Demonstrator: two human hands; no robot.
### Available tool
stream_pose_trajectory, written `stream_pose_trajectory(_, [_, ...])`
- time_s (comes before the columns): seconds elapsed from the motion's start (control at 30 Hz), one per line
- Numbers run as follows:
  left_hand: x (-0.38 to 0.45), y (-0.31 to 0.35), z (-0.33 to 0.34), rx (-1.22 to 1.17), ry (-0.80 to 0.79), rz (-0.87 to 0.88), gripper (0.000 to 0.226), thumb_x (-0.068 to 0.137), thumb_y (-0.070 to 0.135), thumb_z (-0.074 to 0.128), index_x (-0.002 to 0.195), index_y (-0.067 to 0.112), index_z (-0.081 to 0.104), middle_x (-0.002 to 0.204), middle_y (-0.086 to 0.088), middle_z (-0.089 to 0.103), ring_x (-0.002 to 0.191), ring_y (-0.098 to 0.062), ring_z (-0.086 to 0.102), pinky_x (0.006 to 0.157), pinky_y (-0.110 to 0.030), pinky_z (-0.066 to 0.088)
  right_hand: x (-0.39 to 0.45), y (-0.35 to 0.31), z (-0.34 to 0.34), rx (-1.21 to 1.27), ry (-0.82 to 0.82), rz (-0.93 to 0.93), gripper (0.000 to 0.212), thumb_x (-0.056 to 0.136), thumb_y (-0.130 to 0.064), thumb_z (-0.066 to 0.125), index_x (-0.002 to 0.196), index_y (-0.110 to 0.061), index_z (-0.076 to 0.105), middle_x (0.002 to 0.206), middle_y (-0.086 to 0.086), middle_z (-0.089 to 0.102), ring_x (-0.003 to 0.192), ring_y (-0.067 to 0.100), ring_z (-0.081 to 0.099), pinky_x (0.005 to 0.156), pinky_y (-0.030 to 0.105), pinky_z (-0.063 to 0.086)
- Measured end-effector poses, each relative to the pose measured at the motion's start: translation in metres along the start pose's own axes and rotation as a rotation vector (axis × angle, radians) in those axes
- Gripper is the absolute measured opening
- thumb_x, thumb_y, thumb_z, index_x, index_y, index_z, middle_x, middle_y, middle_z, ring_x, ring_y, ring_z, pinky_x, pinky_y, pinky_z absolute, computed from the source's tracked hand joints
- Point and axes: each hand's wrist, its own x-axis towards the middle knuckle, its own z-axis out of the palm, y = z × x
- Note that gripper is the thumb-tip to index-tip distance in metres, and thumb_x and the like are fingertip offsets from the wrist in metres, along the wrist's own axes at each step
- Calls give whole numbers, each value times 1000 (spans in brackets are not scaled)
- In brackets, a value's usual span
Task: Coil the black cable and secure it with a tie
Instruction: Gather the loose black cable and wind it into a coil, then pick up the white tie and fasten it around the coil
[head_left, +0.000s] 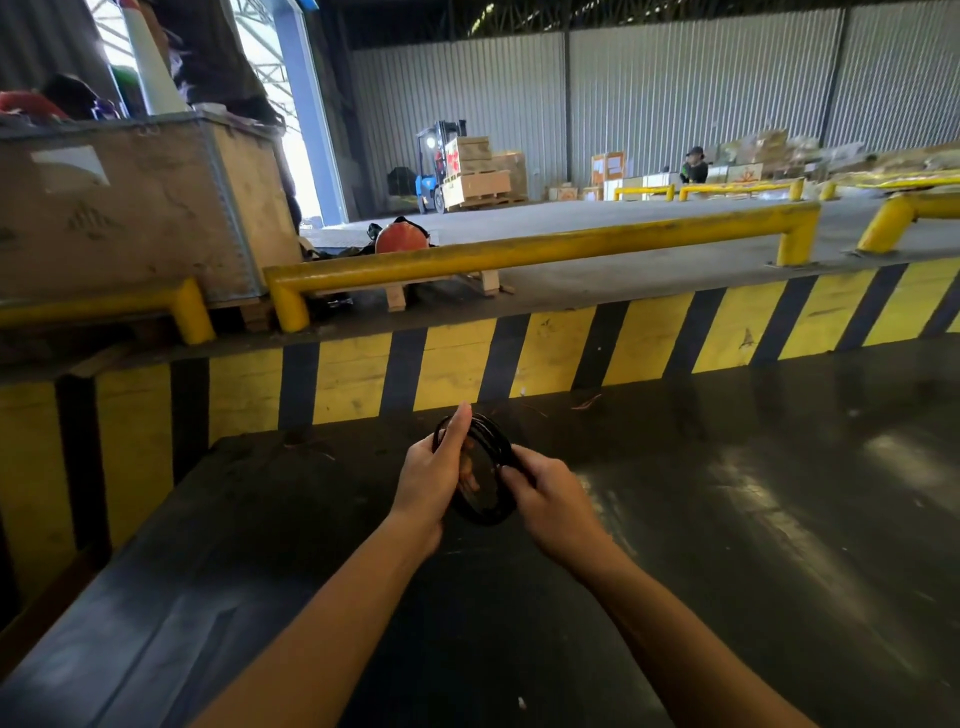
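Note:
The black cable (485, 512) is wound into a small round coil of several loops, held upright above the dark work surface (727, 519). My left hand (428, 475) grips the coil's left side, thumb pointing up along its rim. My right hand (545, 493) pinches the coil's upper right side, where the strands bunch together. No tie is visible; my fingers hide part of the coil.
A yellow-and-black striped ledge (467, 364) rises just beyond the surface, with yellow pipe rails (519, 252) on top. A wooden crate (130, 208) stands at the left, an orange helmet (402, 239) behind the rail. Far back are a forklift (441, 163), stacked boxes and a person (694, 166).

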Motion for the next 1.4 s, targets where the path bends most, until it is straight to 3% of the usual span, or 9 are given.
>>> stream_pose_trajectory(0.1, [1,-3,-6,203,-54,8,55,74,61,57,101,13,63,98,-10,65,93,-25,62,92,-44,50,-1,8,-11,-190,58,-31,25,96,-13,45,114,-14,63,83,-11,61,73,-4,57,62,5,40])
stream_pose_trajectory(0.2, [0,-5,-6,383,-153,-68,53,77,63,56,102,17,62,102,-10,67,95,-24,65,84,-38,54,-8,23,-9,-357,20,-49,31,96,-14,46,124,-11,58,110,7,66,96,12,59,77,11,38])
stream_pose_trajectory(0.3, [-5,-15,1,593,-243,-131,59,81,65,47,92,11,67,90,-10,70,82,-20,65,73,-31,49,-20,30,2,-413,-48,-86,31,95,-13,46,125,-11,57,108,7,64,87,4,53,66,3,35])
stream_pose_trajectory(0.4, [-12,-34,4,679,-151,-53,60,83,62,49,72,5,65,67,-7,61,62,-17,58,64,-37,49,-31,34,8,-412,-55,-98,28,96,-13,45,119,-10,60,102,8,63,80,5,50,62,4,35])
stream_pose_trajectory(0.63, [-28,-70,-6,487,41,43,27,87,40,58,75,18,69,74,-4,66,70,-17,62,67,-40,52,-70,50,35,-242,-20,17,27,97,-24,43,122,-17,54,94,-6,53,78,0,51,68,1,37])
stream_pose_trajectory(0.87, [-42,-96,-27,729,98,71,16,81,10,67,96,14,70,87,3,65,83,-12,61,72,-24,47,-92,79,48,-205,-451,278,31,93,-35,50,118,-19,57,94,-5,64,78,1,57,65,12,41])
stream_pose_trajectory(1.03, [-58,-130,-69,972,-43,-31,14,80,17,67,91,24,71,91,3,70,88,-14,64,76,-29,52,-123,129,40,-425,-620,470,41,85,-33,64,122,-18,57,117,3,64,103,14,60,87,24,47])
stream_pose_trajectory(1.23, [-78,-161,-90,1041,-367,-152,16,84,18,65,97,24,71,91,10,65,85,-3,61,82,-26,53,-162,165,66,-752,-788,557,29,82,-11,57,111,-13,60,119,13,60,106,32,61,89,43,53])
stream_pose_trajectory(1.4, [-85,-172,-96,1044,-503,-192,16,85,20,65,98,20,73,78,16,62,62,3,56,55,-12,42,-176,168,86,-901,-698,616,26,90,-11,46,115,-14,54,126,13,49,115,34,55,97,49,46])
